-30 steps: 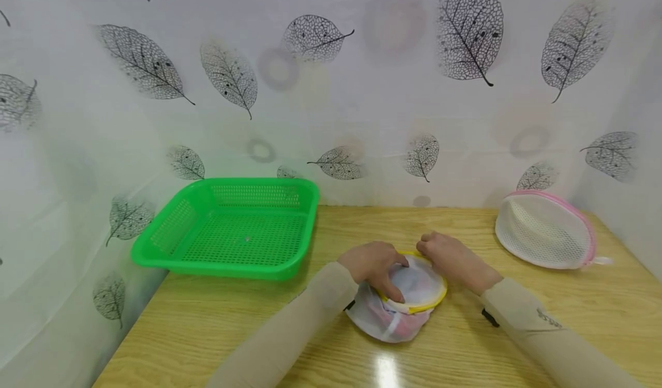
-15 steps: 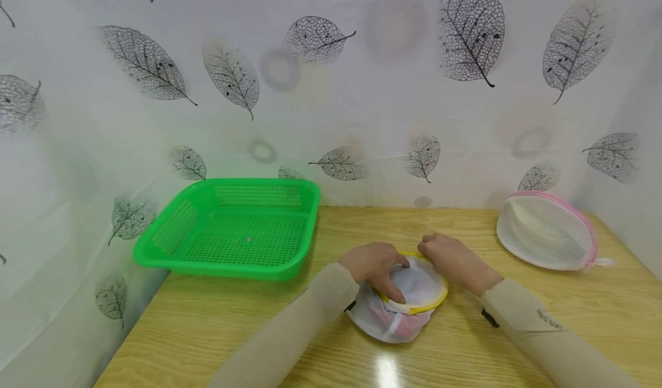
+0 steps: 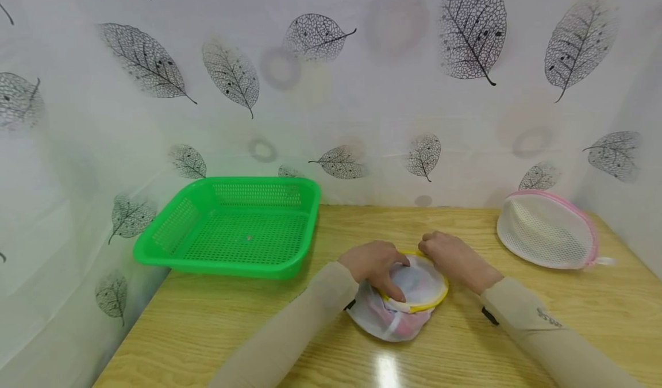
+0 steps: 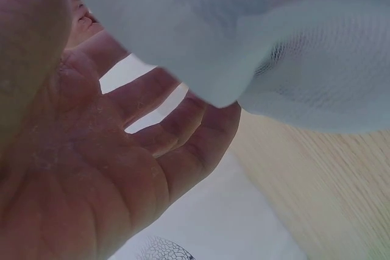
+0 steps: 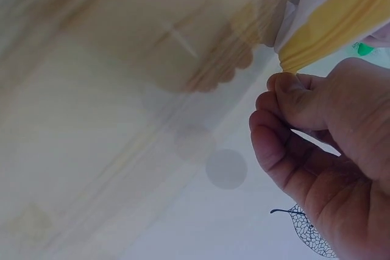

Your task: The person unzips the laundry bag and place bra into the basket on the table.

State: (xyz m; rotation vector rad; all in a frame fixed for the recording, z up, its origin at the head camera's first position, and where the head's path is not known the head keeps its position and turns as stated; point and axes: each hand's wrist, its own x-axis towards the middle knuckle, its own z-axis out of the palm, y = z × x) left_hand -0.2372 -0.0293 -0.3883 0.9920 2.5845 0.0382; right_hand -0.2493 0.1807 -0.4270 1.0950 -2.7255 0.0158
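A white mesh laundry bag (image 3: 390, 322) with yellow trim (image 3: 425, 306) lies on the table, pinkish cloth showing through its mesh. My left hand (image 3: 369, 265) grips its left side, thumb toward me and fingers farther away. In the left wrist view, those fingers (image 4: 183, 120) curl against the white mesh (image 4: 201, 35). At the bag's far right edge is my right hand (image 3: 457, 260). The right wrist view shows its thumb and forefinger pinching the end of the yellow trim (image 5: 338, 22); the exact bit pinched is hidden by the fingertips.
On the left stands a green perforated plastic basket (image 3: 248, 270). A second white mesh bag (image 3: 548, 233), with pink trim, sits at the back right of the wooden table (image 3: 517, 330). A leaf-patterned white curtain (image 3: 341, 106) hangs behind the table.
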